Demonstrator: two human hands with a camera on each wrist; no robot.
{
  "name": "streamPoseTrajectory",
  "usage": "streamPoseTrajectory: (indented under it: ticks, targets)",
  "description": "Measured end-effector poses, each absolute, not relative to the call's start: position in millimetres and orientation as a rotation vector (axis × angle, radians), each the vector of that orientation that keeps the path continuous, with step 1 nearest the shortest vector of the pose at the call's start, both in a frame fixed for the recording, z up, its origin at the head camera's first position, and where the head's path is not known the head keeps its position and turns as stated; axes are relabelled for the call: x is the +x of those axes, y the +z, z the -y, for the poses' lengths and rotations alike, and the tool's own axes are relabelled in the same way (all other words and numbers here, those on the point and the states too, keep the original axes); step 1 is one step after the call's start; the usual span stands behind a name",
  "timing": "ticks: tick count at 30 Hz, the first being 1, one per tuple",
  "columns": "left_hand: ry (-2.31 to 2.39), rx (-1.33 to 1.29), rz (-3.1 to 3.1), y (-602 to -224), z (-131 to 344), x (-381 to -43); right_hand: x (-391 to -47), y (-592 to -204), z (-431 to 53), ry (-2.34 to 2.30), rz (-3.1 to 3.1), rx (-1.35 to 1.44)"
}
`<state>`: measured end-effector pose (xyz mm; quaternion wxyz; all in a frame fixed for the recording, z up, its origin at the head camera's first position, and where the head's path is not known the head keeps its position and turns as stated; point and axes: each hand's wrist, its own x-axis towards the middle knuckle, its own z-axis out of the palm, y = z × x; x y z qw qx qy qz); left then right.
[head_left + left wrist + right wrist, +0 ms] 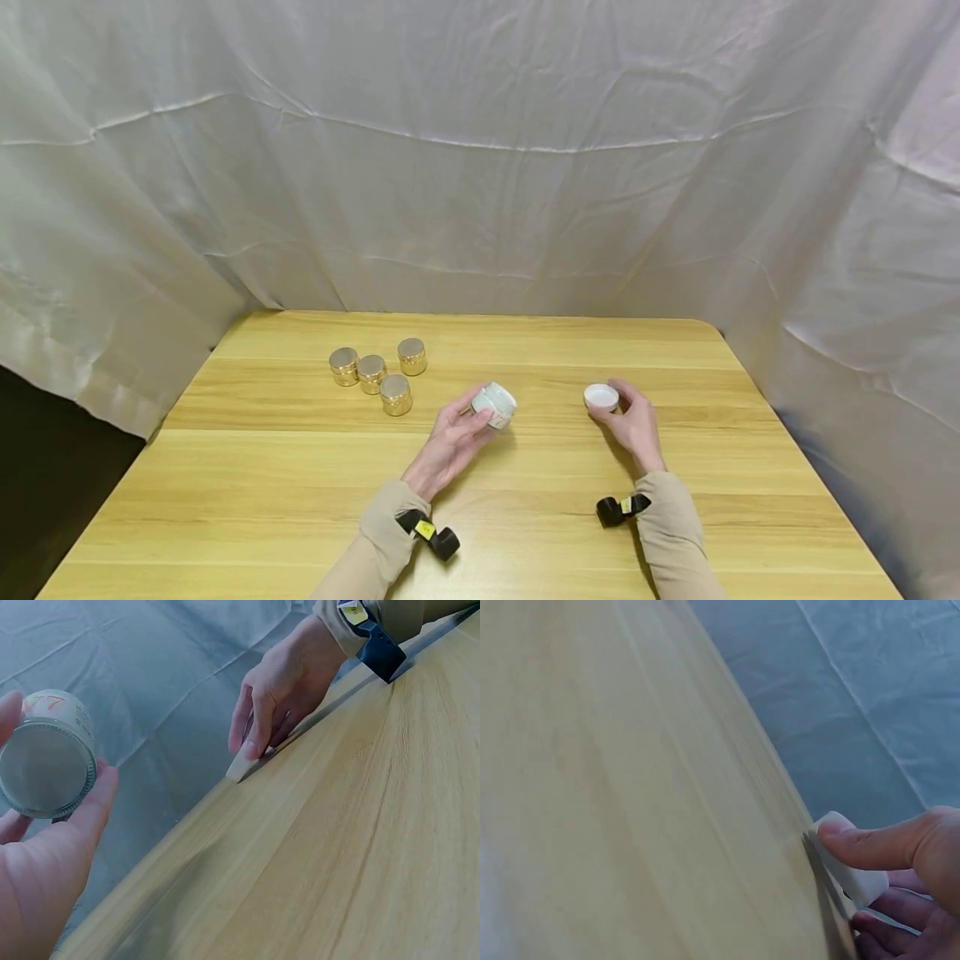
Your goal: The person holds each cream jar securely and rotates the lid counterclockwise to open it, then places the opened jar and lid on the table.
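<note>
My left hand (447, 443) grips a small glass jar (494, 406) with a pale label, raised over the table and tilted, its lid off. In the left wrist view the round base of the jar (45, 769) faces the camera, with fingers and thumb around its sides. To the right, my right hand (632, 423) pinches a white screw lid (602, 396) by its rim, hollow side up. The right wrist view has the lid (851, 862) low at the tabletop, thumb on its near side and fingers behind.
Several gold-lidded jars (395, 395) stand grouped on the left of the wooden table (247, 500). A grey curtain (480, 208) hangs behind and along the sides. Black straps with small cameras (442, 542) sit on both wrists.
</note>
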<state>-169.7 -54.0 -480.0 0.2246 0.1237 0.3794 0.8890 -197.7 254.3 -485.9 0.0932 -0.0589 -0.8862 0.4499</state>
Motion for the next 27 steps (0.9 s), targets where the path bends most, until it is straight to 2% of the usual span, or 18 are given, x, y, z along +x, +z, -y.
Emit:
streamPoseTrajectory:
  ticks: [7,20,27]
  targets:
    - [2.447,0.369,-1.082,-482.7,51.1,-172.0,-198.9,-495.3,-256.7,1.287,2.608,-0.164]
    - [2.489,0.23,-1.097,-482.6,42.3,-171.0,-203.1,-499.5,-252.4,1.157,2.67,-0.186]
    - [2.37,0.263,-1.361,-486.1,36.0,-176.5,-203.7,-504.6,-252.6,1.186,2.629,-0.174]
